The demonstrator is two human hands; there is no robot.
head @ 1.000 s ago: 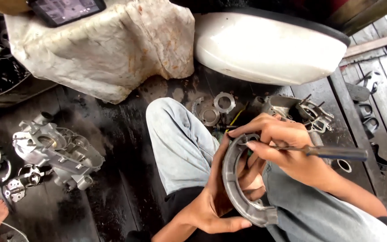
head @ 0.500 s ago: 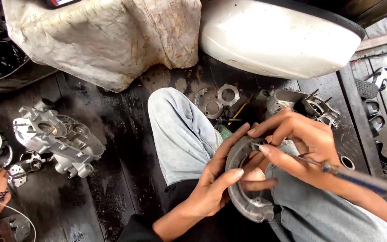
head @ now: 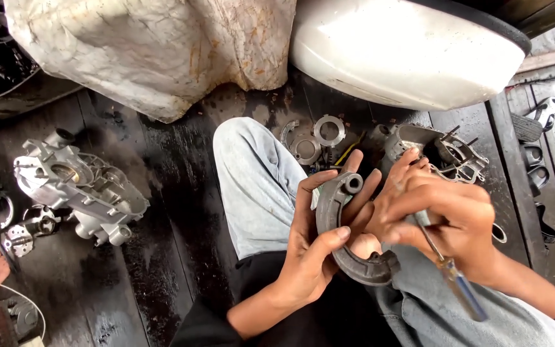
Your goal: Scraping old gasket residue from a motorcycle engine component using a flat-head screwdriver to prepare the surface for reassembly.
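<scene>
Grey brake shoe (head: 348, 238) sits clamped in the left hand (head: 313, 254) while the right hand (head: 441, 215), gripping a screwdriver (head: 454, 279), probes it; next needs steady prying.

No packages, labels, signs or screens show in this view. Nothing on the dark wooden floor (head: 162, 283) carries a printed face, a wrapper or a display.
</scene>
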